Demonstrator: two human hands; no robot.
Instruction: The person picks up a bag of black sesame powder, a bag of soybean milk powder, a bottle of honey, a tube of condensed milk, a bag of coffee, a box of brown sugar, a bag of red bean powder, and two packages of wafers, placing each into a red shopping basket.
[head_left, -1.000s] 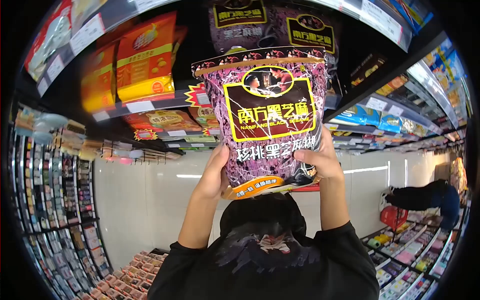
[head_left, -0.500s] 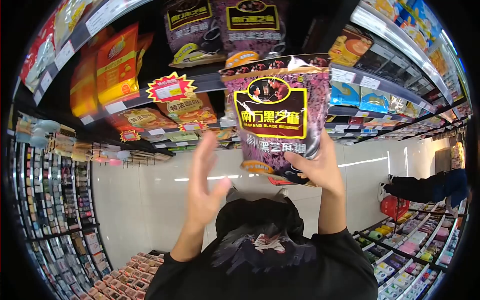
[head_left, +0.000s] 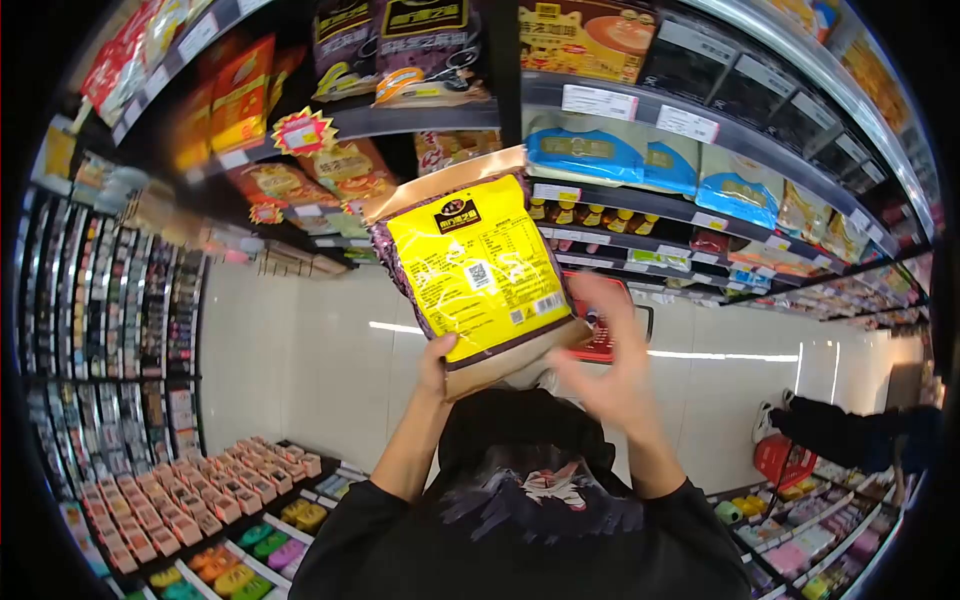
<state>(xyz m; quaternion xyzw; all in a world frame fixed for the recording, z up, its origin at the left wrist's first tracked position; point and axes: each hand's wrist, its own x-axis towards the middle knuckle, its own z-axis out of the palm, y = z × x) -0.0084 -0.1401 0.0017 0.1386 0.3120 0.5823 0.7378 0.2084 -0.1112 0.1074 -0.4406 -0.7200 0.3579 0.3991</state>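
Observation:
In front of me is a bag of black sesame (head_left: 440,290), tilted, its back with a large yellow printed label facing up. My left hand (head_left: 434,368) grips its lower left corner, thumb on the front and the other fingers hidden behind. My right hand (head_left: 612,365), blurred by motion, is just off the bag's lower right corner with its fingers apart and nothing in it. Similar purple bags (head_left: 430,50) stand on the shelf above.
Shelves hold orange packets (head_left: 243,95), a coffee box (head_left: 585,38) and blue packs (head_left: 585,150). A red basket (head_left: 603,330) sits on the floor beneath my right hand. To the right, a person in dark trousers (head_left: 825,425) is beside another red basket (head_left: 783,460). Pink boxes (head_left: 190,495) fill the lower left display.
The sesame bag has turned from its front to its yellow-labelled back and moved left. My left hand has taken hold of it; my right hand has let go. My view has shifted right.

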